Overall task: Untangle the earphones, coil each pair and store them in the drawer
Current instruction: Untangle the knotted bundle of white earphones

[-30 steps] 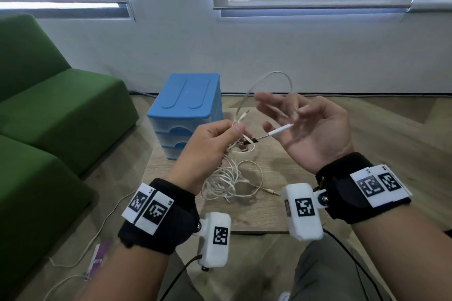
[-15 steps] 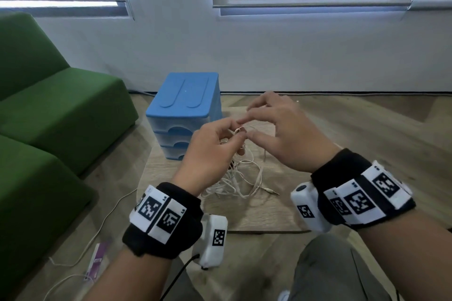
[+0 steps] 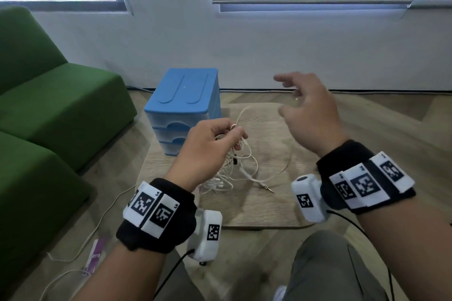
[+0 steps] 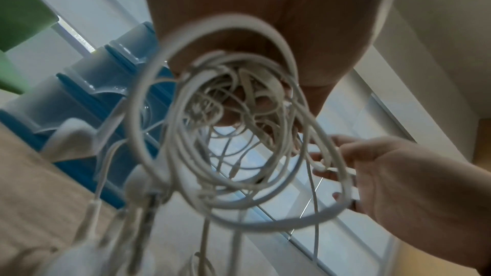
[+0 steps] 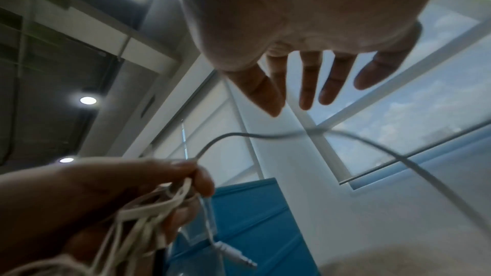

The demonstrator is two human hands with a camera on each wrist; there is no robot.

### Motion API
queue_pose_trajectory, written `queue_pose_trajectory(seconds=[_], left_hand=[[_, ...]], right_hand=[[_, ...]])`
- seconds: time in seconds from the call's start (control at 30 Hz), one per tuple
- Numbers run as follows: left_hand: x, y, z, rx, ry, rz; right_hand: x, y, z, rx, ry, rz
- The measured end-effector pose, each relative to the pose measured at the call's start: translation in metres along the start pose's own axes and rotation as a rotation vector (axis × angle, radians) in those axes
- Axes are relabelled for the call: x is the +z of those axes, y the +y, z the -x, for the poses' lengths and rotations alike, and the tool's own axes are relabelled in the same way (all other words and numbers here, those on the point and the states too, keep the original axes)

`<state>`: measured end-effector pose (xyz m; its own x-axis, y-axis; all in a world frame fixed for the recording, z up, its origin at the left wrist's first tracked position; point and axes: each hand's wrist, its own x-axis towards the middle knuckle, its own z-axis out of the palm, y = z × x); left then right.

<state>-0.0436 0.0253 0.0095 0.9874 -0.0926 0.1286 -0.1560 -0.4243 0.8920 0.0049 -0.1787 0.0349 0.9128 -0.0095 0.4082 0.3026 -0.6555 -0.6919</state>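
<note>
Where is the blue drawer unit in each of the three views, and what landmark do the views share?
Head: the drawer unit stands left of centre on the table, beyond the left hand.
Left wrist: at the left, behind the earphones, tilted.
Right wrist: at bottom centre, right of the left hand.
Shared landmark: the earphones that the left hand grips.
</note>
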Motion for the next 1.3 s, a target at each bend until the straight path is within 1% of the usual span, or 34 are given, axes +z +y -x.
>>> queue_pose_trajectory(seconds=[0.07, 0.17, 0.2, 0.27, 0.3, 0.37, 0.43, 0.5, 0.53, 0.57, 0.6, 0.63, 0.67, 0.73, 0.77, 0.87, 0.93, 1.03, 1.07, 1.17, 1.2, 1.23, 1.27, 1.3], left_hand=[[0.0, -0.001, -0.002, 0.009, -0.003, -0.015], [-0.001, -0.002, -0.003, 0.018, -0.014, 0.002], [-0.002, -0.002, -0.003, 0.017, -0.015, 0.004], [-0.005, -0.002, -0.003, 0.019, -0.023, 0.014], [-0.007, -0.002, -0.002, 0.016, -0.033, 0.027], [-0.009, -0.002, -0.001, -0.001, -0.048, 0.07], [-0.012, -0.003, 0.002, -0.017, -0.054, 0.116], [-0.013, -0.004, 0.003, -0.022, -0.06, 0.131], [-0.013, -0.004, 0.004, -0.023, -0.061, 0.134], [-0.013, -0.004, 0.004, -0.025, -0.059, 0.139], [-0.013, -0.004, 0.004, -0.027, -0.053, 0.142], [-0.013, -0.004, 0.004, -0.028, -0.048, 0.142], [-0.012, -0.003, 0.004, -0.028, -0.046, 0.137], [-0.011, 0.0, 0.003, -0.023, -0.049, 0.127], [-0.01, 0.001, 0.002, -0.021, -0.048, 0.126], [-0.01, 0.004, 0.002, -0.011, -0.051, 0.126], [-0.012, 0.005, 0.003, -0.011, -0.069, 0.125], [-0.015, 0.005, 0.006, -0.024, -0.077, 0.153], [-0.015, 0.005, 0.007, -0.031, -0.072, 0.175], [-0.016, 0.004, 0.01, -0.049, -0.061, 0.198], [-0.016, 0.004, 0.01, -0.05, -0.06, 0.191], [-0.016, 0.003, 0.01, -0.049, -0.06, 0.185], [-0.016, 0.003, 0.01, -0.049, -0.06, 0.184], [-0.016, 0.004, 0.009, -0.048, -0.061, 0.186]], right_hand=[[0.003, -0.008, 0.011, -0.152, -0.122, 0.075], [0.013, -0.013, 0.017, -0.353, -0.342, 0.109], [0.017, -0.012, 0.017, -0.398, -0.382, 0.129], [0.019, -0.013, 0.015, -0.446, -0.378, 0.124], [0.019, -0.013, 0.013, -0.437, -0.352, 0.086], [0.014, -0.013, 0.009, -0.359, -0.256, 0.005], [0.01, -0.01, 0.004, -0.218, -0.1, -0.102], [0.008, -0.005, 0.0, -0.04, 0.052, -0.222], [0.007, -0.002, -0.003, 0.032, 0.096, -0.258], [0.006, 0.001, -0.004, 0.075, 0.108, -0.257], [0.004, 0.003, -0.004, 0.093, 0.084, -0.219], [0.004, 0.004, -0.002, 0.079, 0.038, -0.143], [0.004, 0.005, 0.002, 0.024, -0.018, -0.049], [0.006, -0.001, 0.012, -0.143, -0.141, 0.114], [0.008, -0.006, 0.015, -0.225, -0.205, 0.149], [0.016, -0.009, 0.015, -0.413, -0.343, 0.107], [0.017, -0.008, 0.012, -0.456, -0.366, 0.039], [0.015, -0.008, 0.01, -0.401, -0.338, 0.014], [0.015, -0.006, 0.009, -0.349, -0.281, 0.011], [0.009, 0.0, 0.0, -0.126, 0.017, 0.036], [0.007, 0.003, -0.003, -0.063, 0.08, 0.046], [0.004, 0.004, -0.004, -0.031, 0.097, 0.053], [0.003, 0.004, -0.004, -0.035, 0.08, 0.062], [0.002, 0.003, -0.001, -0.084, 0.03, 0.056]])
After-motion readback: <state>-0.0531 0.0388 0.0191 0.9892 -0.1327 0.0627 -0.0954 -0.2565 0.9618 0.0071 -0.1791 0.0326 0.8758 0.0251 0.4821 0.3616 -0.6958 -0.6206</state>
